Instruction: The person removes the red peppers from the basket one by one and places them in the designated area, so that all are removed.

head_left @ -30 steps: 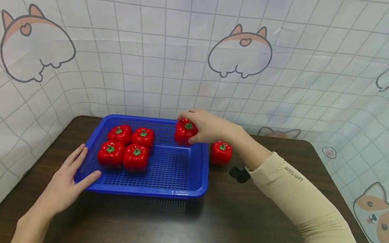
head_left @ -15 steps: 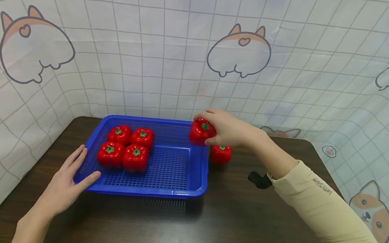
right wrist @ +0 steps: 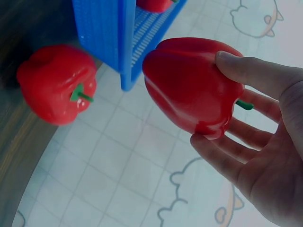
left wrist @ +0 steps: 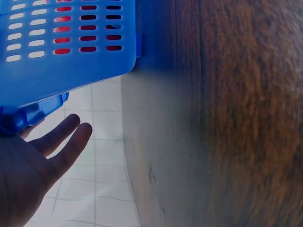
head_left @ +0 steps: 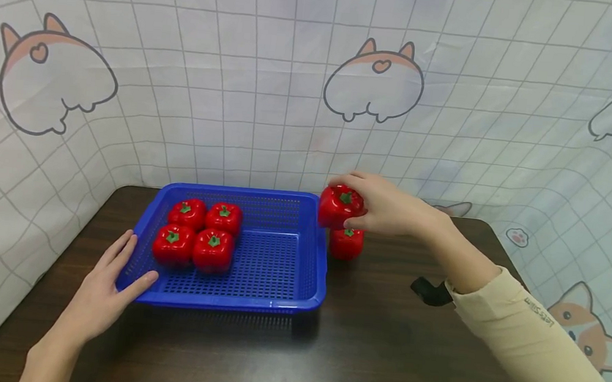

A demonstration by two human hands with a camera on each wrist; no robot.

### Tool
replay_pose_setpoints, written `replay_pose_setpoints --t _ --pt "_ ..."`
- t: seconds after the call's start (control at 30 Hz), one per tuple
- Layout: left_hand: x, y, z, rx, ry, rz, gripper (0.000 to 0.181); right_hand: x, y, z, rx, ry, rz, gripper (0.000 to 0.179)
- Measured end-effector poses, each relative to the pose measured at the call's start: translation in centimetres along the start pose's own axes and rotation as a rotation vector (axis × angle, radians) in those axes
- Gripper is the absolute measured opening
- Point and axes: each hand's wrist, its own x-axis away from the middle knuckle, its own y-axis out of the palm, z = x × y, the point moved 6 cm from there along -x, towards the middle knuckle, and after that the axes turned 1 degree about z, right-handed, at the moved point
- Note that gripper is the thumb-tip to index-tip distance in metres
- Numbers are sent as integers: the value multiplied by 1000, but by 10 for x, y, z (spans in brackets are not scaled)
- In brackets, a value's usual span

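My right hand (head_left: 384, 205) grips a red bell pepper (right wrist: 194, 87) with a green stem, thumb on one side and fingers on the other. It hangs in the air just past the right rim of the blue basket (head_left: 295, 305). Another red bell pepper (head_left: 346, 244) stands on the table close outside that rim, partly hidden below the held one in the head view. Several red peppers (head_left: 213, 250) sit grouped in the basket's left half. My left hand (head_left: 99, 294) rests with fingers spread at the basket's left front corner; in the left wrist view its fingers (left wrist: 71, 146) extend beneath the rim.
The dark wooden table (head_left: 379, 352) bears the basket. Behind and beside it hangs a white gridded cloth (head_left: 290, 122) with cartoon dogs. A black strap piece (head_left: 431, 292) juts from my right wrist.
My right hand has carried the bell pepper rightward, from above the basket's back right part to outside its right rim. The left hand and the peppers in the basket stay where they were.
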Motion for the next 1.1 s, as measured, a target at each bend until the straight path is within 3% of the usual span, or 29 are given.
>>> replay_pose_setpoints --t 0.27,0.77,1.1 --pt "0 0 0 -3 -7 0 84 18 -10 20 -23 99 31 67" --pt "0 0 2 6 1 6 83 47 -22 56 11 151 65 64" --pt "0 0 1 0 -5 1 83 59 -13 79 -3 165 21 63"
